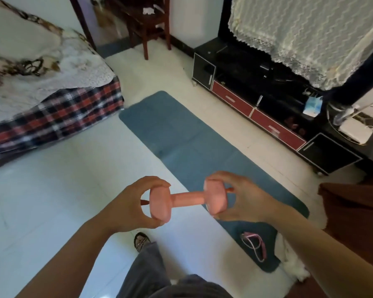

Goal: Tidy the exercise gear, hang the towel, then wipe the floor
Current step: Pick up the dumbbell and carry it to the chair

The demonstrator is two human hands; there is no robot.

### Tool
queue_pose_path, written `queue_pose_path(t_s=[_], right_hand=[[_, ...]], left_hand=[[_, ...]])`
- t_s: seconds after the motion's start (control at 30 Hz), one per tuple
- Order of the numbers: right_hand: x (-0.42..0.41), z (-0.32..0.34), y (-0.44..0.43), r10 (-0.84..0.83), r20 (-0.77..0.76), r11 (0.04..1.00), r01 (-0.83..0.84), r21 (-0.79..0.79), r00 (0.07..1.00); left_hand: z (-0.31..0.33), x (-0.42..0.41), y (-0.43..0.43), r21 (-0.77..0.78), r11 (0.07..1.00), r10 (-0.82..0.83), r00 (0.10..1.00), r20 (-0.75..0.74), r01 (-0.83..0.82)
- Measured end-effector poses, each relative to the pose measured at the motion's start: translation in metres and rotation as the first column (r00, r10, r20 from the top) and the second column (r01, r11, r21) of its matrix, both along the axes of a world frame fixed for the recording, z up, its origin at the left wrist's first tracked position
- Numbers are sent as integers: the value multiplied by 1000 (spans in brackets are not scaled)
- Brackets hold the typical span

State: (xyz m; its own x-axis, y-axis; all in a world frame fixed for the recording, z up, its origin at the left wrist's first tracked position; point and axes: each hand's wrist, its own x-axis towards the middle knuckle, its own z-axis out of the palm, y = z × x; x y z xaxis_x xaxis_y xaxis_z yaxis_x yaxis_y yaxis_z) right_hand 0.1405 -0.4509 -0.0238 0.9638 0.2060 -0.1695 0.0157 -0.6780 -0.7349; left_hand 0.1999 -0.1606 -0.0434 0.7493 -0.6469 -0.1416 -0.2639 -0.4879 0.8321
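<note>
A pink dumbbell hangs level in the air in front of me. My left hand pinches its left head and my right hand pinches its right head. Below it a blue exercise mat lies flat on the tiled floor, running away from me toward the bed. A pink resistance band lies coiled on the near end of the mat. Something white and fluffy, maybe a towel, lies on the floor at the mat's near right corner.
A bed with a plaid sheet fills the left. A black TV stand with red drawers runs along the right, a lace-covered screen above it. A wooden chair stands at the back. Brown furniture is at my right.
</note>
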Motion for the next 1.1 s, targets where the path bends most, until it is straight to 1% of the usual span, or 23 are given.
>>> queue_pose_path(t_s=[0.13, 0.23, 0.37, 0.5, 0.67, 0.8, 0.93, 1.1], right_hand=[[66, -9, 62, 57, -24, 998, -57, 27, 998], [115, -10, 110, 105, -68, 992, -99, 84, 992], [187, -5, 164, 195, -49, 974, -188, 126, 980], [257, -2, 195, 257, -28, 959, -252, 129, 966], [345, -9, 193, 243, -30, 961, -236, 144, 970], [429, -21, 175, 199, -26, 968, -192, 159, 980], [517, -18, 155, 149, -42, 980, -142, 142, 988], [629, -10, 141, 131, -58, 982, -121, 147, 990]], left_hand=[[-5, 48, 64, -20, 997, 72, 997, 1, -72], [-4, 79, 117, -12, 986, 164, 986, -31, -164], [7, 124, 172, 4, 967, 253, 967, 1, -253], [13, 174, 202, -13, 950, 312, 950, 11, -312], [8, 266, 201, -12, 956, 292, 956, -14, -293], [-6, 365, 180, 0, 971, 240, 971, -16, -240], [-11, 468, 158, 14, 981, 196, 980, -20, -195], [-7, 584, 146, 6, 980, 197, 980, 1, -197]])
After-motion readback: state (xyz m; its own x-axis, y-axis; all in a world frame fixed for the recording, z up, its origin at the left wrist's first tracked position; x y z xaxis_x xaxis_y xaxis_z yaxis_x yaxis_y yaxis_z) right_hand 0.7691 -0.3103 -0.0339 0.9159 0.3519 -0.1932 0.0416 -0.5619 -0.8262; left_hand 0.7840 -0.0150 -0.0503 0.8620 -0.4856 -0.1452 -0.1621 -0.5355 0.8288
